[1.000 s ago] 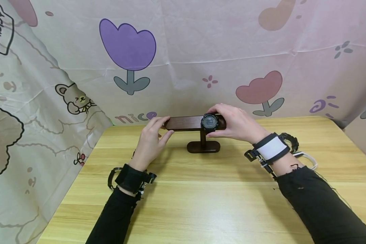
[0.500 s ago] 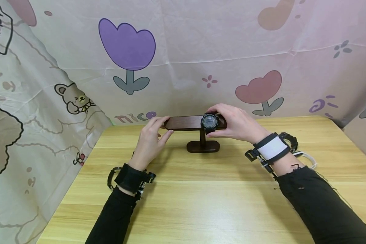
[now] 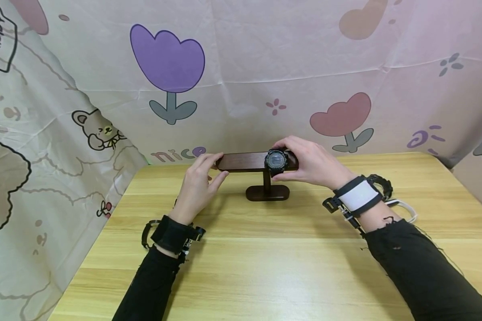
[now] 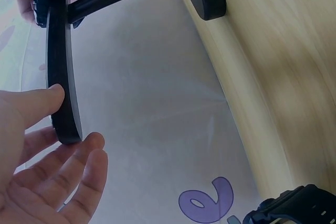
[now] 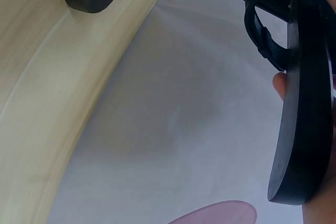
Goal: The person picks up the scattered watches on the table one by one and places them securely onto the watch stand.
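Note:
A dark brown wooden watch stand (image 3: 241,162) stands upright on the table, its crossbar on a short post above a rounded base. Looped round the right part of the crossbar is a black digital wristwatch (image 3: 276,161), dial facing me. My left hand (image 3: 198,187) pinches the crossbar's left end; in the left wrist view the thumb presses one side of the bar (image 4: 60,61), and several fingers lie spread beyond its end. With thumb below and fingers above, my right hand (image 3: 311,162) grips the watch at the bar. In the right wrist view the watch strap (image 5: 262,35) hangs loosely under the bar.
The light wooden table (image 3: 257,267) meets a patterned cloth backdrop (image 3: 241,89) just behind the stand. A white loop (image 3: 405,209) shows beside my right wrist, partly hidden by the arm. Black bands with camera mounts (image 3: 172,234) circle both wrists.

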Tool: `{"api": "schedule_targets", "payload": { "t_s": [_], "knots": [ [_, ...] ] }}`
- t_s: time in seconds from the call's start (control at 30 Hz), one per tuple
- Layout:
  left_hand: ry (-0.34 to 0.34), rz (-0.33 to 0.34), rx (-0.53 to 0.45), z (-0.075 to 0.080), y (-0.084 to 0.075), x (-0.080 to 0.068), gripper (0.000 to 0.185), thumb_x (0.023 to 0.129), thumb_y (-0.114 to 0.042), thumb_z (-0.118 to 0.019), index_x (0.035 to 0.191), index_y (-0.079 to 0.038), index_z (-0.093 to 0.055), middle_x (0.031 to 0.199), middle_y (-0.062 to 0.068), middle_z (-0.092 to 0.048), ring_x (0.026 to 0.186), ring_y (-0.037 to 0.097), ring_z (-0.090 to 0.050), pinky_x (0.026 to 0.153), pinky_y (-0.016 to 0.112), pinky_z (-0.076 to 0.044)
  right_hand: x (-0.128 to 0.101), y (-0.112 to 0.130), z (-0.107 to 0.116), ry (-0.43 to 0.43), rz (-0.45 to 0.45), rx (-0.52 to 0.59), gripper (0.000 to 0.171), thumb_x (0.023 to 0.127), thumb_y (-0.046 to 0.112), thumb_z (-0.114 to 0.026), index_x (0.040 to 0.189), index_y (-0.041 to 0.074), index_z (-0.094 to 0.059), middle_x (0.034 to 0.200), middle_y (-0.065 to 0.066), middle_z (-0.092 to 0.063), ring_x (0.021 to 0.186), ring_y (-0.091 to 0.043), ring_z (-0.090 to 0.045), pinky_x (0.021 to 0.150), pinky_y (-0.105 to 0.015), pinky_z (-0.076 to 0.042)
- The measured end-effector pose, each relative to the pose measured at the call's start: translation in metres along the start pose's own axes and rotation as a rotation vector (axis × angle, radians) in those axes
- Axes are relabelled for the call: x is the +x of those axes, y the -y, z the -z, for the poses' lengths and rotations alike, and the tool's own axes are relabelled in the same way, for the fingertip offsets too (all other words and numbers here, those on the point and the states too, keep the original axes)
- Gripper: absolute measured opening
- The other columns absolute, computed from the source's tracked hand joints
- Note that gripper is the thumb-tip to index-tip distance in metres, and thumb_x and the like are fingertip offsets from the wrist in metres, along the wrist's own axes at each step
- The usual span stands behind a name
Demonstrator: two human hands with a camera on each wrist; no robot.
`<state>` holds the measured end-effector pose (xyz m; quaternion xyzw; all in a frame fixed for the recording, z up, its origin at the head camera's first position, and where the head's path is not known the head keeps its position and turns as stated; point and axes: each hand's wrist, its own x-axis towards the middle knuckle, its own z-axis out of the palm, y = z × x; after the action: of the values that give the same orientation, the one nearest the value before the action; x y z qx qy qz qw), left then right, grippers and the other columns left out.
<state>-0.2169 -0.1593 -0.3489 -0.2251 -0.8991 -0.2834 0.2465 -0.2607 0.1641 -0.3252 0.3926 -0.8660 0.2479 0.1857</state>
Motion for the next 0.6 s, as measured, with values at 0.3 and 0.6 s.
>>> {"api": "schedule_targets", "payload": {
  "t_s": [0.3, 0.6],
  "knots": [
    [-0.002, -0.005, -0.001, -0.0003, 0.0005, 0.0001, 0.050, 0.101, -0.020, -0.077, 0.146, -0.004, -0.064, 0.135, 0.016, -0.067, 0.110, 0.032, -0.070, 0.080, 0.043, -0.064, -0.0033, -0.0002, 0.0021, 0.005, -0.018, 0.001, 0.079, 0.074, 0.049, -0.099, 0.137, 0.016, -0.064, 0.124, -0.001, -0.070, 0.107, -0.015, -0.070, 0.092, -0.039, -0.062],
    [-0.029, -0.034, 0.009, 0.0040, -0.0033, -0.0001, 0.052, 0.100, -0.022, -0.079, 0.147, -0.005, -0.064, 0.134, 0.016, -0.066, 0.104, 0.032, -0.068, 0.086, 0.043, -0.059, -0.0081, -0.0011, 0.0079, -0.009, -0.011, -0.019, 0.080, 0.075, 0.049, -0.098, 0.138, 0.015, -0.064, 0.125, -0.001, -0.070, 0.107, -0.015, -0.068, 0.089, -0.040, -0.061]
  ]
}}
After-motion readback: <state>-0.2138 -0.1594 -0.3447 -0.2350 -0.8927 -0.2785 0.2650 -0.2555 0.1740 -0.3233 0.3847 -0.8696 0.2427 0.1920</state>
